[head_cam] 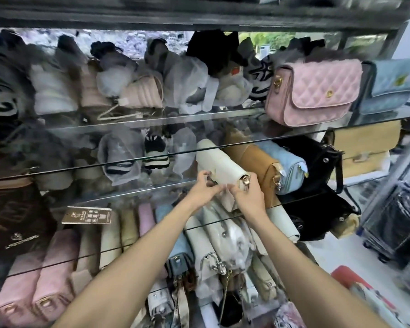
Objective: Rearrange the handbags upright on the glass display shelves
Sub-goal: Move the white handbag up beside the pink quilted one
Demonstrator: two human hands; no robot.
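The cream handbag (219,165) lies on the middle glass shelf (133,159), long axis running front to back, its gold clasp end toward the person. Both arms reach forward; left hand (202,189) and right hand (246,194) pinch its near end.

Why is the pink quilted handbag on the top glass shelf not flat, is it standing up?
Yes, upright. The pink quilted handbag stands on its base on the glass shelf, flap front and gold clasp facing outward.

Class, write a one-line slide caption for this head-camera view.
Both hands, left and right, grip the near end of a cream handbag beside a tan handbag on a glass shelf.
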